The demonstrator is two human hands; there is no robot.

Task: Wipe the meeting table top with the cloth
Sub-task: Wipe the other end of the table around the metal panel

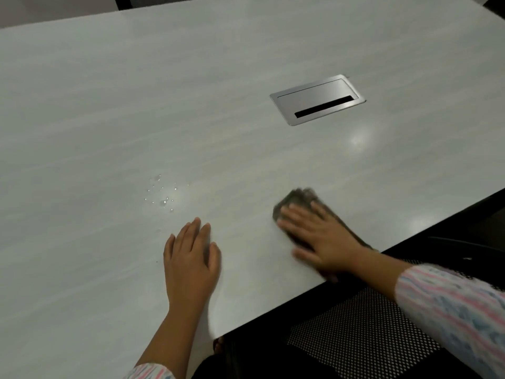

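Two hands: left hand [191,258] flat on table [136,105], right hand [319,236] pressing one cloth [297,196].

The left hand [191,259] and right hand [323,237] are bare, their 2 sleeves [453,307] striped pink, white and blue.

A pale grey table [109,105] with faint wood grain fills most of the frame, its near edge running along the lower right. A metal cable hatch [317,99] is set flush into the top at upper right. Water drops [164,192] lie left of centre. A dark cloth [300,196], blurred, lies near the edge under the flat right hand [319,239]. The left hand [191,258] rests flat on the bare top just below the drops.
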